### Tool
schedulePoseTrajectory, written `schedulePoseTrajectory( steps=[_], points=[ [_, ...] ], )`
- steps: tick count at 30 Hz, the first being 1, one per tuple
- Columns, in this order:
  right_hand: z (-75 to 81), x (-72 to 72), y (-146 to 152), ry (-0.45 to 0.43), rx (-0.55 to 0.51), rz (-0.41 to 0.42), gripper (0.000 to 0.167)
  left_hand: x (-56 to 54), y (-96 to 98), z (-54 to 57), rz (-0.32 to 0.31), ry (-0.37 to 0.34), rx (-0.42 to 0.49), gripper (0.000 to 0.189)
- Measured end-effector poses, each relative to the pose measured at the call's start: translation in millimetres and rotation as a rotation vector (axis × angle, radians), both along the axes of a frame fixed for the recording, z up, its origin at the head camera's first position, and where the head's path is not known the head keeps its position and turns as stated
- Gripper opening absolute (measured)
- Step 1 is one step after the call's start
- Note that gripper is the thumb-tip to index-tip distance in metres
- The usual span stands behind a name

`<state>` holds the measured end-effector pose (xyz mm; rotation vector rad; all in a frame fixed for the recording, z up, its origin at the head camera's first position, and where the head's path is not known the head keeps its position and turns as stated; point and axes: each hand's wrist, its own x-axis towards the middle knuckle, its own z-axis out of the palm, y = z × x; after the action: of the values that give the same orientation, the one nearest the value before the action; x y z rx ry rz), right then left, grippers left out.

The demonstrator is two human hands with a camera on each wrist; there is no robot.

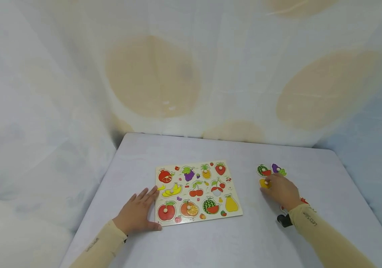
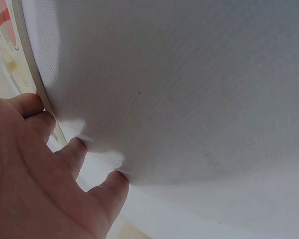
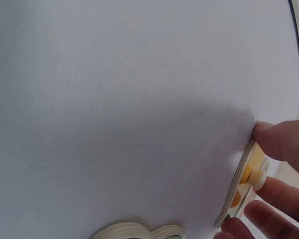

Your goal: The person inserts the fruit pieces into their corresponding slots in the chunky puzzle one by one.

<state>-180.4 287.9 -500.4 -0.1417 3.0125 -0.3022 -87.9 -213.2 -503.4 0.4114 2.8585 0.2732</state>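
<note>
A wooden fruit puzzle board (image 1: pixel 192 219) lies on the table, with printed fruit and several small knobs. My left hand (image 1: pixel 139 211) rests at the board's left edge, fingers spread; in the left wrist view its fingertips (image 2: pixel 40 104) touch that edge. To the right of the board my right hand (image 1: pixel 283 191) holds a small yellow fruit puzzle piece (image 1: pixel 263 183). Up close, the thumb (image 3: pixel 276 139) is on the edge of the piece and other fingers are by its pale knob (image 3: pixel 257 179). Which fruit it shows is partly hidden.
Just beyond the right hand lie a watermelon piece (image 1: pixel 263 170) and a purple-and-green piece (image 1: pixel 279 169). A red piece (image 1: pixel 303 201) shows partly from under the right wrist. The white table (image 1: pixel 191 245) meets a spotted cloth backdrop (image 1: pixel 238 93) at the back.
</note>
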Motion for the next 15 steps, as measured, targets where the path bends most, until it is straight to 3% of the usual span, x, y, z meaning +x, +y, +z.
schedulePoseTrajectory(
  steps=[15],
  points=[
    [-5.4,-5.0,-3.8,-0.002,-0.037,-0.035,0.045,-0.2,-2.6,-1.7,-0.011,0.019,-0.005,0.116]
  ],
)
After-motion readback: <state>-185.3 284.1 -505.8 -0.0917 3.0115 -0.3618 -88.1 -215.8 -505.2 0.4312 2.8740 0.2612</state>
